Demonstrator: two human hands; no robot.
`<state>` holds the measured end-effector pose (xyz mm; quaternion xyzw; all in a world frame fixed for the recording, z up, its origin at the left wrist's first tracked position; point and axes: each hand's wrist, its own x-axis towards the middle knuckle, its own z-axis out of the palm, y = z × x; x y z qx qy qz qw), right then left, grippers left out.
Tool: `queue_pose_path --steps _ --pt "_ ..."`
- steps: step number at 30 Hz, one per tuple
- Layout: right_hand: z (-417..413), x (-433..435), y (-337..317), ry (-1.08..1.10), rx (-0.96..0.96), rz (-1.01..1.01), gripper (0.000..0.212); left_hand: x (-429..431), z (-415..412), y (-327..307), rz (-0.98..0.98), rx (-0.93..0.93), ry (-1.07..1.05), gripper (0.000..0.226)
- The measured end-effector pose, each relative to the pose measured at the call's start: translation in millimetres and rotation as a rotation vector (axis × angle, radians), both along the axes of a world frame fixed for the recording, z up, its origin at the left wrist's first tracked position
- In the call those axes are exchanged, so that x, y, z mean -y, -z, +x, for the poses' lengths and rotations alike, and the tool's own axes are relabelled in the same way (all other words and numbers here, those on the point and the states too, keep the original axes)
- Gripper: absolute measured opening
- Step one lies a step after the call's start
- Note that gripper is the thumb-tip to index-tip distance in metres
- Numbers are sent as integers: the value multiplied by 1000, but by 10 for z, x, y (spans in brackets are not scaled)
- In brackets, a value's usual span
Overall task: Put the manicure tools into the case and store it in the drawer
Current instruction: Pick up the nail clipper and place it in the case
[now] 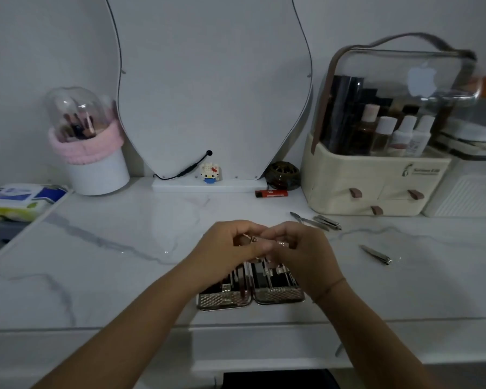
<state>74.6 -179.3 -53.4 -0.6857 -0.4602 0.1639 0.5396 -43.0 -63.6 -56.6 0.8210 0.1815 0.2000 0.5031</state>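
Note:
An open manicure case (250, 297) with a shiny woven metal cover lies flat near the table's front edge; several tools sit in its black lining. Just above it, my left hand (227, 248) and my right hand (300, 251) meet, both pinching a small metal manicure tool (250, 238) between their fingers. Much of the tool and the case's far half are hidden by my hands. Loose tools lie to the right: a cuticle nipper (302, 219), a nail clipper (328, 222) and another nail clipper (376, 254).
A cream cosmetic organiser (373, 175) with small drawers stands at the back right. A mirror (213, 88), a brush holder (93, 153), a toy figure (210, 173), a red lighter (271, 193) and a dark round holder (282, 175) line the back. Wipes (20, 200) lie far left.

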Motion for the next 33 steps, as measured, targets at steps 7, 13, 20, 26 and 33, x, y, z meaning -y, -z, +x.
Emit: queue_pose_path --steps 7,13,20,26,33 --pt "-210 -120 57 -100 -307 41 15 -50 -297 66 -78 86 -135 21" --pt "-243 -126 59 -143 -378 29 13 -134 -364 96 -1 73 -187 14" --pt "-256 -151 28 -93 -306 51 8 -42 -267 115 -150 175 -310 9" --pt "-224 -129 -2 -71 -321 80 5 -69 -249 109 -476 341 -365 14" --pt "-255 -169 36 -24 -399 117 7 -70 -295 96 -418 405 -387 13"
